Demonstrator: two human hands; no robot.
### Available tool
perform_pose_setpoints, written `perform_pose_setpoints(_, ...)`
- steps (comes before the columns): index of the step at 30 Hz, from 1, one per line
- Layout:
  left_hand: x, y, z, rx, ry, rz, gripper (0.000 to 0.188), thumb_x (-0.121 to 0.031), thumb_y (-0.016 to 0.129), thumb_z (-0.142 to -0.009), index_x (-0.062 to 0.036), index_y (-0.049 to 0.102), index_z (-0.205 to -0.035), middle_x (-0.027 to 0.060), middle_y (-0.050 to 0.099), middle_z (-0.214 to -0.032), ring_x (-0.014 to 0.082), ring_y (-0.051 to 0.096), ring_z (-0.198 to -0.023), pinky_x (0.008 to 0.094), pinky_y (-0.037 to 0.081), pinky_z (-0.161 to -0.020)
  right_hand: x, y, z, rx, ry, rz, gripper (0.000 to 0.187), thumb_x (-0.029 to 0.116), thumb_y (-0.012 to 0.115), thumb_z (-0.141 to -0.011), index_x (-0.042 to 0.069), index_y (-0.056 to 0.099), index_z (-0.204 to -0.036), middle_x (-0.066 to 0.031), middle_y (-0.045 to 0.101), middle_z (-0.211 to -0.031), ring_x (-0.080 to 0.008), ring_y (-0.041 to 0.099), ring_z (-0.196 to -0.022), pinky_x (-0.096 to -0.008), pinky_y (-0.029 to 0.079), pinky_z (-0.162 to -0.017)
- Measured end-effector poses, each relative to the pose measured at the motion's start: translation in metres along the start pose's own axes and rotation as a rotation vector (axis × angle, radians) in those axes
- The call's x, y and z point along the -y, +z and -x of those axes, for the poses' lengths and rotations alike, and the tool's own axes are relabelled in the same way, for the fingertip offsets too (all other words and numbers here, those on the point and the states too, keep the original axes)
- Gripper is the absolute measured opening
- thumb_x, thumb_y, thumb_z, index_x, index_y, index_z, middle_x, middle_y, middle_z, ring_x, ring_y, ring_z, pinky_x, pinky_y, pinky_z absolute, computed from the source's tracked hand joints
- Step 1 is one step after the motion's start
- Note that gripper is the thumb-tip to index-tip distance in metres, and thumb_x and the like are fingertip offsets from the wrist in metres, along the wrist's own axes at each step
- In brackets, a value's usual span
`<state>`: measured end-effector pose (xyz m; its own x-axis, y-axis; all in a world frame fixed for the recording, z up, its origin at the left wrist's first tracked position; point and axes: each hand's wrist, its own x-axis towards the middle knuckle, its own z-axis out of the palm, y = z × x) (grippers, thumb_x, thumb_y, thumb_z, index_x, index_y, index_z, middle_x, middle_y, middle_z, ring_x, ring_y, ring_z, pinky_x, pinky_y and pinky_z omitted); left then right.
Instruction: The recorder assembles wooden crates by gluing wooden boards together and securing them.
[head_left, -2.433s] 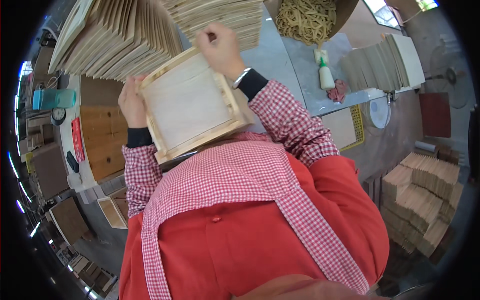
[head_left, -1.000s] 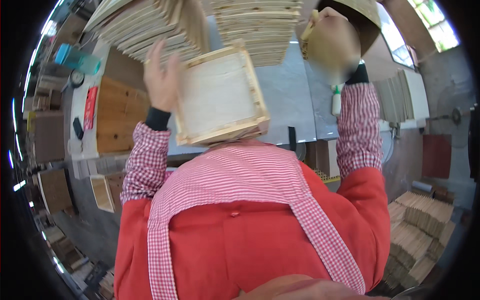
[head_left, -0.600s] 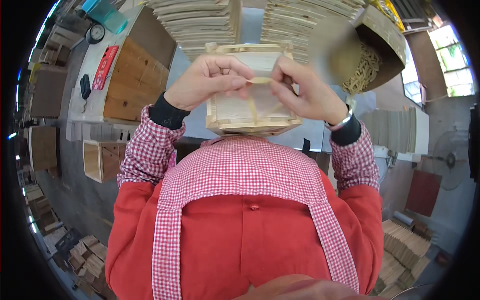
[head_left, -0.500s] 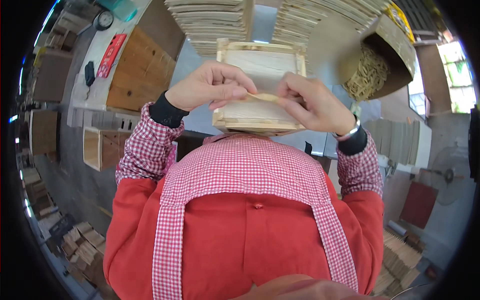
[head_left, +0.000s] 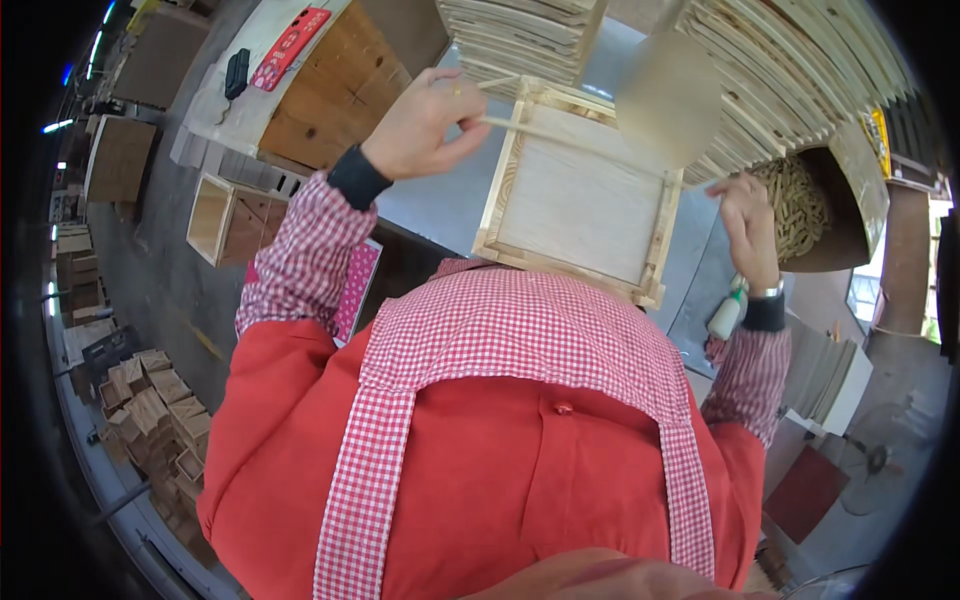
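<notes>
A pale rubber band is stretched across the top of a wooden frame with a white panel. My left hand, beyond the frame's left side, is closed on one end, and two strands leave its fingers. Off the right side, my right hand has its fingers bent in line with the band. Its grip on that end is small and blurred. The frame lies close against my checked apron, and its lower part is hidden.
Stacks of wooden frames stand beyond, with more frames at the right. A carton of rubber bands lies tipped beside my right hand, near a glue bottle. A wooden box stands at left. A blurred round patch covers part of the view.
My hands have moved apart to either side of the frame, drawing the rubber band from a short twisted piece into long strands. The view has shifted, so the frame appears farther right.
</notes>
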<state>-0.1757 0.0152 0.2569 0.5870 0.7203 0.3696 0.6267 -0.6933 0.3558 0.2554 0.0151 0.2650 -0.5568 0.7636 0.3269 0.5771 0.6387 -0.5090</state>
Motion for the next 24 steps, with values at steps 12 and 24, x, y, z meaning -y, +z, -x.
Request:
perform_pose_setpoints(12, -0.052, -0.005, 0.057, 0.054, 0.007, 0.201, 0.03, -0.013, 0.079, -0.07, -0.0088, 0.052, -0.082, 0.0058, 0.059, -0.094, 0.0299, 0.055, -0.118, 0.0495, 0.035, -0.104, 0.101, 0.035, 0.045, 0.044, 0.11, 0.011, 0.034, 0.012, 0.078, -0.065, 0.007, 0.045, -0.07, -0.0075, 0.053, -0.075, -0.0319, 0.059, -0.098, -0.0463, 0.037, -0.093)
perform_pose_setpoints(24, -0.071, 0.041, 0.078, -0.09, 0.103, -0.166, 0.022, -0.014, 0.07, -0.081, -0.0037, 0.065, -0.099, 0.0106, 0.063, -0.114, 0.0288, 0.056, -0.118, 0.0525, 0.039, -0.101, 0.083, 0.083, 0.093, -0.217, -0.06, 0.263, 0.018, 0.006, 0.076, -0.07, 0.002, 0.059, -0.076, -0.0088, 0.064, -0.089, -0.0315, 0.062, -0.105, -0.0487, 0.042, -0.095)
